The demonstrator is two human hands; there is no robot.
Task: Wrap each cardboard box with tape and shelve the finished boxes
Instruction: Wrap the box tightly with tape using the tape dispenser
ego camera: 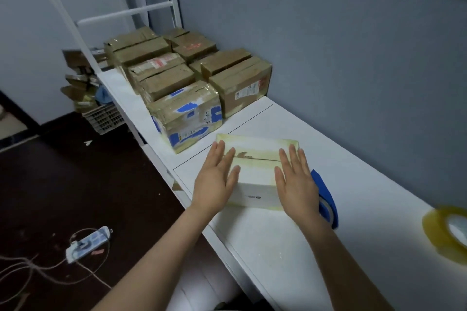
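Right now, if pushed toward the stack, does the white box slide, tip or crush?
Probably slides: the white box is tape-wrapped, flat on the smooth table. Unlikely to tip: low and wide. Seems stiff: edges look square under the left hand and right hand.

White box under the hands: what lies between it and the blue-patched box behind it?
Only bare tabletop crossed by a thin seam, in the head view; white box and blue-patched box stand apart.

Two hands [216,179], one white box [255,179], roughly seven taped boxes [187,116], two tape rolls [447,232]
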